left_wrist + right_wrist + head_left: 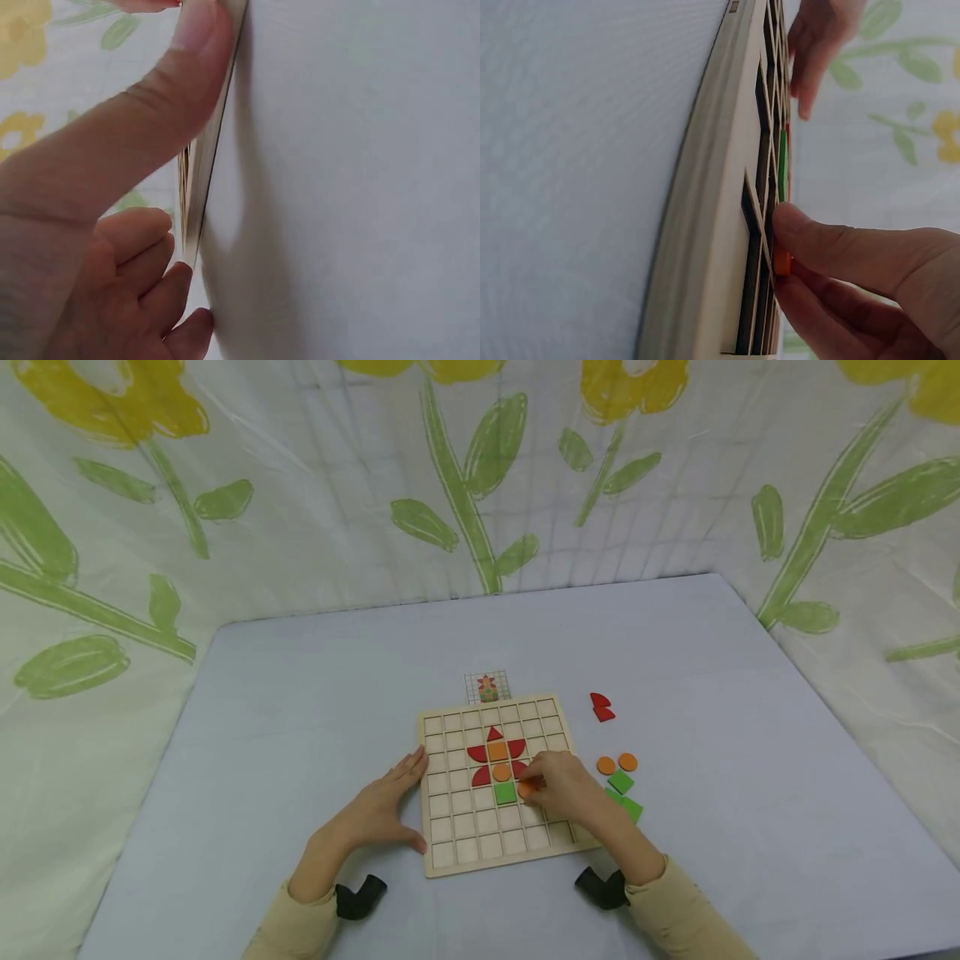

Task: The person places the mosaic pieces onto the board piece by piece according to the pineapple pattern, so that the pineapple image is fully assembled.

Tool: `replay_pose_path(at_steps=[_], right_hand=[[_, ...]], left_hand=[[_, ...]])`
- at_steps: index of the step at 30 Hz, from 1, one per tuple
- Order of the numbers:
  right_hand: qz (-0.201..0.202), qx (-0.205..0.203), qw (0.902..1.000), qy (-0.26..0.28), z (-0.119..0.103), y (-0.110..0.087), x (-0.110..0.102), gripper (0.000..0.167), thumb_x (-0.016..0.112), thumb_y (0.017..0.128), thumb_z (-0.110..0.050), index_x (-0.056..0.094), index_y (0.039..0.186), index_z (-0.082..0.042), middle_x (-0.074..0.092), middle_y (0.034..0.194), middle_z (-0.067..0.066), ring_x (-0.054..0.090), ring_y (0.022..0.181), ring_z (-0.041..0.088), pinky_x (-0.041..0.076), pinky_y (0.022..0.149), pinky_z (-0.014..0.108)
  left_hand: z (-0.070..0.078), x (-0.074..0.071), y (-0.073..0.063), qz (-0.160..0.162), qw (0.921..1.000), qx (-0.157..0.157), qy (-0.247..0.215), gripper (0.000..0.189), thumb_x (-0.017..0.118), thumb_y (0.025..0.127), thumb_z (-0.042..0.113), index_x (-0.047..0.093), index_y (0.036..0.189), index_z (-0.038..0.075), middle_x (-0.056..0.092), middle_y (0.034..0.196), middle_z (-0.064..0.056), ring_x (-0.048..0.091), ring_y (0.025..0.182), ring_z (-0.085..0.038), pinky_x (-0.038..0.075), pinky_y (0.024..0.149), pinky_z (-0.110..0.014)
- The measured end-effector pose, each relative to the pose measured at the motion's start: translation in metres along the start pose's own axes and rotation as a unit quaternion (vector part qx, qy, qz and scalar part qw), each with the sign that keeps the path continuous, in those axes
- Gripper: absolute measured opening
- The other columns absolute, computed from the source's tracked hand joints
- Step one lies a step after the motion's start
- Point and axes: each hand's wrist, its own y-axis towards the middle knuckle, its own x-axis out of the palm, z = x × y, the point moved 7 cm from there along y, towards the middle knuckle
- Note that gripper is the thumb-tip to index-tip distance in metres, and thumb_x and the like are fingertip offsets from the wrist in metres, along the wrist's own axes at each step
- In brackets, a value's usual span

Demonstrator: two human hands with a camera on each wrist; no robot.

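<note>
A wooden grid board lies on the table with red, orange and green pieces set in its upper middle cells. My right hand pinches an orange disc between thumb and fingers, at the cell right of the green square. Part of the red piece above it is covered by the fingers. My left hand rests against the board's left edge, thumb low and fingers higher up; in the left wrist view the thumb touches the board's side.
Loose pieces lie right of the board: two red quarter-circles, two orange discs and several green squares. Behind the board is a small pattern card. A flower-painted curtain hangs beyond the table's far edge.
</note>
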Motion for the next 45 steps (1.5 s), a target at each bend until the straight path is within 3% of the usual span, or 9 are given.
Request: replay_pose_path(at_steps=[11,33,39,45], right_hand=[[-0.010,0.012,0.9998,0.010,0.002,0.000,0.001,0.019,0.083,0.074,-0.006,0.077,0.092,-0.002,0.070,0.088,0.002,0.063,0.082,0.019,0.053,0.067,0.025],[-0.003,0.020,0.9997,0.011,0.005,-0.001,-0.003,0.023,0.085,0.072,-0.008,0.077,0.093,-0.003,0.070,0.087,0.001,0.062,0.081,0.016,0.052,0.067,0.025],[0.003,0.064,0.9976,0.027,0.009,-0.004,-0.010,0.021,0.082,0.076,-0.008,0.077,0.097,-0.005,0.071,0.091,0.002,0.060,0.078,0.014,0.052,0.065,0.026],[0.005,0.108,0.9928,0.051,0.016,-0.011,-0.018,0.029,0.081,0.078,-0.008,0.075,0.105,-0.002,0.071,0.103,0.008,0.066,0.092,0.024,0.057,0.078,0.036]], left_hand=[[-0.001,0.005,0.000,-0.004,0.9974,0.063,-0.033,0.118,0.091,0.060,0.035,0.025,0.148,-0.010,0.017,0.157,-0.024,0.018,0.143,-0.043,0.014,0.115,-0.059],[0.005,0.003,0.000,-0.008,0.9984,0.056,-0.009,0.117,0.091,0.061,0.033,0.026,0.147,-0.012,0.017,0.156,-0.027,0.021,0.142,-0.045,0.017,0.114,-0.060],[0.006,0.002,0.000,-0.006,0.9982,0.059,-0.008,0.116,0.091,0.061,0.033,0.027,0.146,-0.014,0.018,0.155,-0.028,0.022,0.141,-0.045,0.018,0.113,-0.061],[0.006,0.002,-0.001,-0.005,0.9982,0.060,-0.008,0.116,0.091,0.061,0.033,0.027,0.146,-0.014,0.018,0.155,-0.028,0.022,0.141,-0.046,0.017,0.113,-0.062]])
